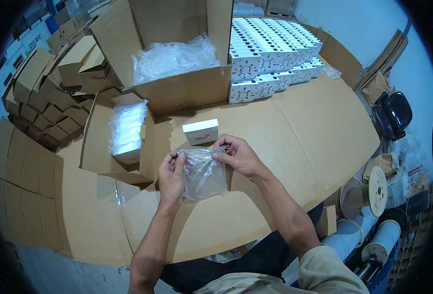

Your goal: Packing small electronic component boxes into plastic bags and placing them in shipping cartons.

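Note:
A clear plastic bag (204, 179) hangs between my two hands over the cardboard-covered table. Its upper left corner is pinched by my left hand (172, 171), and its upper right corner by my right hand (238, 156). The bag looks flat, with nothing visible inside. Just beyond it a small white box (200, 132) stands on the table, apart from both hands. To the left, an open cardboard carton (95, 142) holds a row of items wrapped in clear plastic (128, 125).
A large open carton (187, 88) of loose clear bags (175, 56) stands at the back. Right of it are stacked white printed boxes (270, 54). Folded brown cartons (50, 98) pile up on the left. Cable spools (377, 191) stand on the floor at right.

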